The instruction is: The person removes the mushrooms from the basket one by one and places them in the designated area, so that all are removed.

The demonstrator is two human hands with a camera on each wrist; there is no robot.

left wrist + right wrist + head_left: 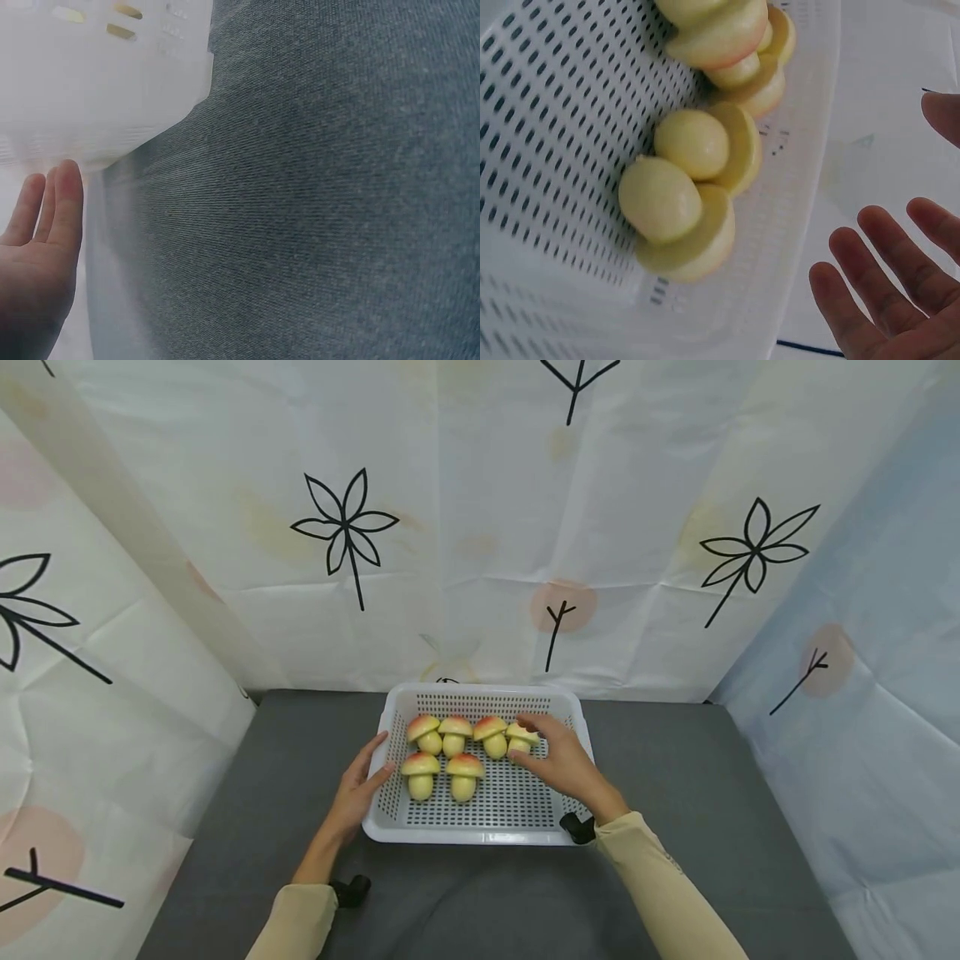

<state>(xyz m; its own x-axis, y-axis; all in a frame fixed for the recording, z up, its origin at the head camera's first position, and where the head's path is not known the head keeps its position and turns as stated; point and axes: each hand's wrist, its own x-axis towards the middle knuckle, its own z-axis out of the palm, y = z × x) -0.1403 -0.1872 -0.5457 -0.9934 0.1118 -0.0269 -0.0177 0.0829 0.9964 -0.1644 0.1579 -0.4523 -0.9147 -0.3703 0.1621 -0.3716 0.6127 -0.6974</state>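
Note:
Several toy mushrooms (463,777) with pale yellow stems and yellow-to-red caps lie in a white perforated plastic basket (517,814). Four stand in a back row and two in front of them, at the left. My left hand (356,792) rests at the basket's left side, its fingers straight against the wall in the left wrist view. Above the basket's right half is my right hand (561,762), beside the rightmost mushroom (519,745). Its fingers (870,292) are spread and hold nothing in the right wrist view.
The basket stands on a grey cloth-covered table (465,902). White and pale-blue printed sheets (480,527) hang behind the table and along both sides. Black straps with small black mounts (352,892) sit at both wrists.

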